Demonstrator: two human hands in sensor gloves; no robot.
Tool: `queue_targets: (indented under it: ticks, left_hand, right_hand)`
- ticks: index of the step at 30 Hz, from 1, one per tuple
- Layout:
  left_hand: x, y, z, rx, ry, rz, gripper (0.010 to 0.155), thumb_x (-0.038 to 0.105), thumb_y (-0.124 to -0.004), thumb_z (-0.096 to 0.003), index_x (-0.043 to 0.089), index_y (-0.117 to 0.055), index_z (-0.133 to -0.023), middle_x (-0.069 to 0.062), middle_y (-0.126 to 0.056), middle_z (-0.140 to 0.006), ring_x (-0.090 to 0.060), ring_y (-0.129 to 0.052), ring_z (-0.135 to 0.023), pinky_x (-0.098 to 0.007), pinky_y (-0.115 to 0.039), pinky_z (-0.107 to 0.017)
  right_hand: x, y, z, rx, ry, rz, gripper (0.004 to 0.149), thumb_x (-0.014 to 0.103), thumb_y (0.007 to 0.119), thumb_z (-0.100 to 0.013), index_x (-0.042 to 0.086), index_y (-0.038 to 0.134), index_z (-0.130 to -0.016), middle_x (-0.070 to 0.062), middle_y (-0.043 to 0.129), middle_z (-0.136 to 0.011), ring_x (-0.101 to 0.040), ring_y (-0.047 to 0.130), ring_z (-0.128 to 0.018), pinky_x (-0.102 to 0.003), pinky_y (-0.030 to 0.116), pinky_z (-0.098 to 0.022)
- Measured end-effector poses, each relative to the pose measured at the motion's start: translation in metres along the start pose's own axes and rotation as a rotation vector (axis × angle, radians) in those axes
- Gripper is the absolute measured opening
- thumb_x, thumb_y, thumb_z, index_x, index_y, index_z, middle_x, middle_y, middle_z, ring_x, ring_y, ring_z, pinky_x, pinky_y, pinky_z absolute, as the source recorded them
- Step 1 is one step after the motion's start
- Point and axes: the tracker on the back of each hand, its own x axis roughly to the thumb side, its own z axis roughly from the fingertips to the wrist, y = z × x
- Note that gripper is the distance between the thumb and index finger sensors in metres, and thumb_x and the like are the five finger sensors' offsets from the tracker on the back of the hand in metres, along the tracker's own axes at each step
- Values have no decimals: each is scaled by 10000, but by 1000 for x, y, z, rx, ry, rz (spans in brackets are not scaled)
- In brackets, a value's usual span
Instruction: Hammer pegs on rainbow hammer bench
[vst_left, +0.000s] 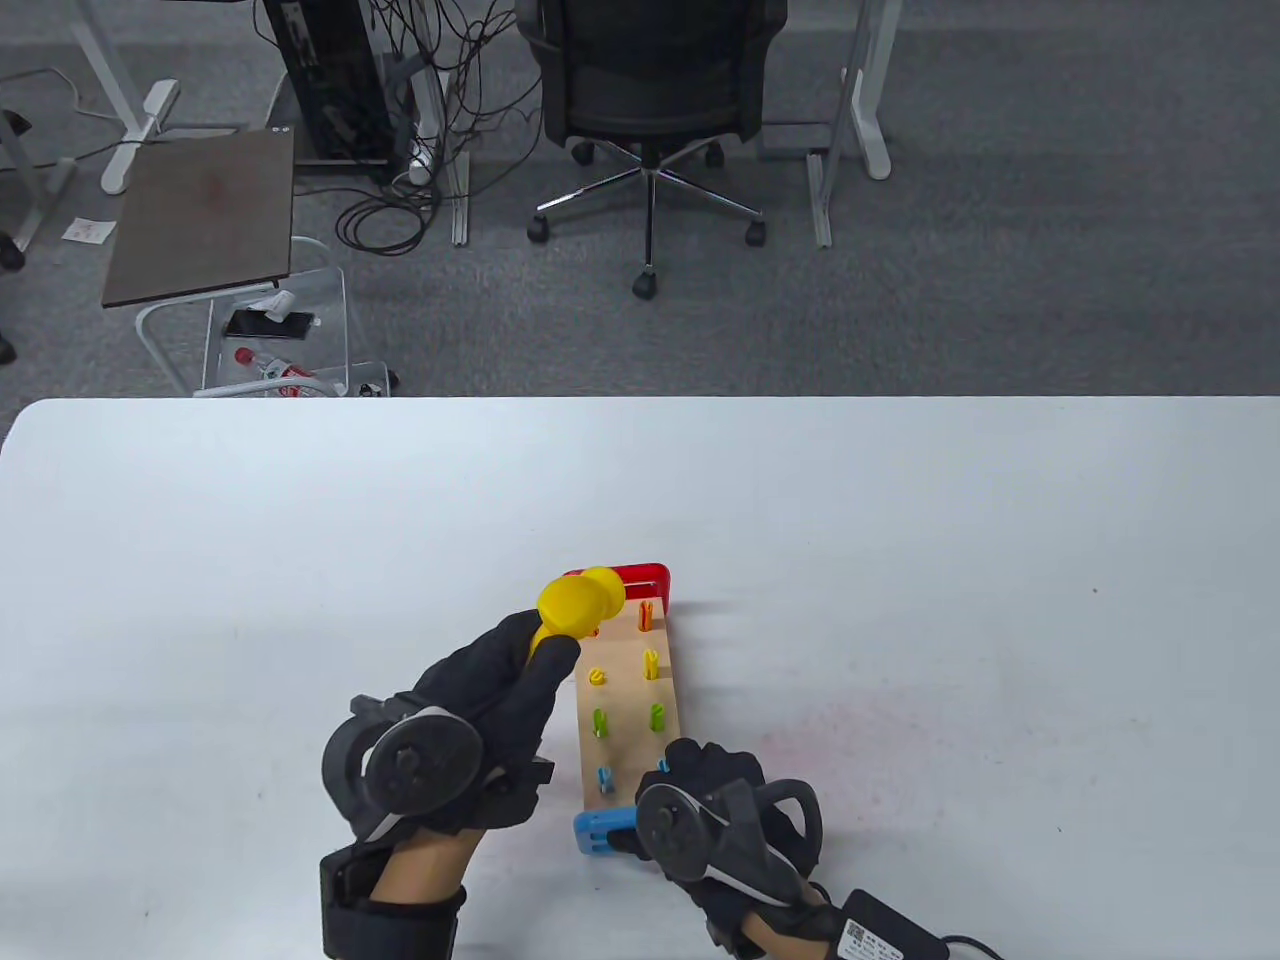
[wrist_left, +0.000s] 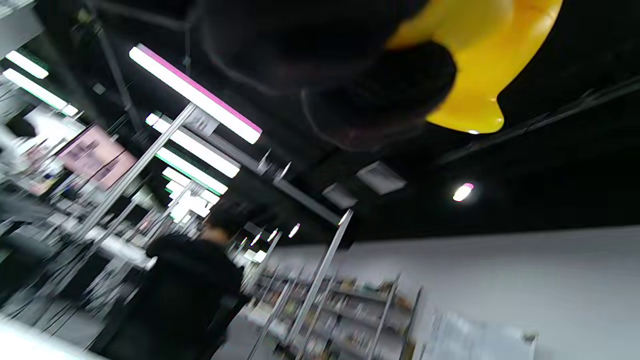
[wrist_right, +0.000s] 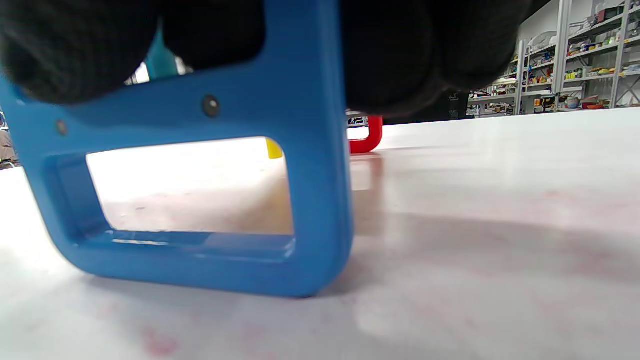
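The hammer bench is a wooden board with a red end far and a blue end near, and coloured pegs in two rows. My left hand grips the yellow hammer and holds its head raised over the bench's far left corner. The hammer also shows in the left wrist view. My right hand rests on the bench's near end, its fingers over the blue end frame in the right wrist view.
The white table spreads around the bench. An office chair and a small side table stand on the floor beyond the far edge. A black cable box lies by my right wrist.
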Motion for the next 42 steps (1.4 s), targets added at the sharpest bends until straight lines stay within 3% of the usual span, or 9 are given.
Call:
queue_targets:
  ticks: [3,6,15,18,21,31,35,37,42]
  left_hand:
    - [-18,-32,14,-121,57,-21,729,698,-492,-595,162,-926,-833,24,-1073,-537,-97,-985,-135,-372,-870,-128]
    - [-59,-88,59,-748,334,-404,751,763,-284,-501,372,-851,-801,216,-1059,-556,65,-989,-123,-233,-933,-131]
    - [-3,2,2,1,37,28,742,710,-447,-600,183,-913,-837,53,-1069,-554,-76,-998,-159,-351,-884,-147]
    - [-17,-23,11,-91,64,-58,735,709,-453,-596,188,-911,-839,55,-1068,-556,-77,-997,-161,-351,-884,-149]
    - [-54,-101,48,-775,404,-298,732,694,-535,-566,146,-984,-753,18,-1102,-462,-104,-969,-68,-371,-854,-77]
    - [2,-2,-1,-15,36,-11,738,715,-459,-594,186,-918,-826,66,-1073,-543,-66,-991,-146,-339,-882,-136]
    - [-25,-41,10,-267,144,-89,725,711,-505,-589,181,-958,-785,62,-1091,-487,-65,-981,-99,-340,-875,-99]
    - [-61,-109,49,-821,361,-306,726,698,-549,-558,151,-984,-754,15,-1102,-460,-112,-973,-72,-379,-855,-81]
    - [-34,-49,9,-398,130,-230,725,718,-493,-591,188,-942,-799,62,-1081,-512,-56,-979,-117,-335,-879,-120]
  right_hand:
    - [0,0,0,0,0,0,435,627,770,-315,227,834,-474,-112,793,-781,-249,923,-510,-543,744,-600]
    - [0,0,0,-1,3,4,435,628,768,-315,228,834,-474,-112,794,-781,-247,924,-509,-543,746,-599]
    - [0,0,0,-2,-1,1,435,627,769,-316,228,835,-475,-113,794,-781,-248,923,-509,-543,745,-599]
    - [0,0,1,-2,-2,1,435,627,769,-317,228,834,-477,-112,794,-782,-249,923,-510,-543,744,-599]
    - [0,0,1,-2,-1,2,436,628,769,-317,228,835,-478,-112,794,-783,-248,924,-510,-543,745,-599]
    - [0,1,1,-2,-3,1,436,627,768,-317,228,834,-479,-111,794,-783,-247,923,-511,-543,744,-601]
    - [0,0,1,-1,-1,2,436,628,769,-316,229,834,-479,-112,793,-784,-248,924,-511,-543,744,-600]
    - [0,0,1,-2,1,5,435,628,768,-317,230,834,-481,-109,795,-784,-247,925,-511,-541,746,-599]
    - [0,1,1,-2,0,4,436,628,768,-317,229,834,-481,-110,794,-784,-247,924,-512,-542,745,-600]
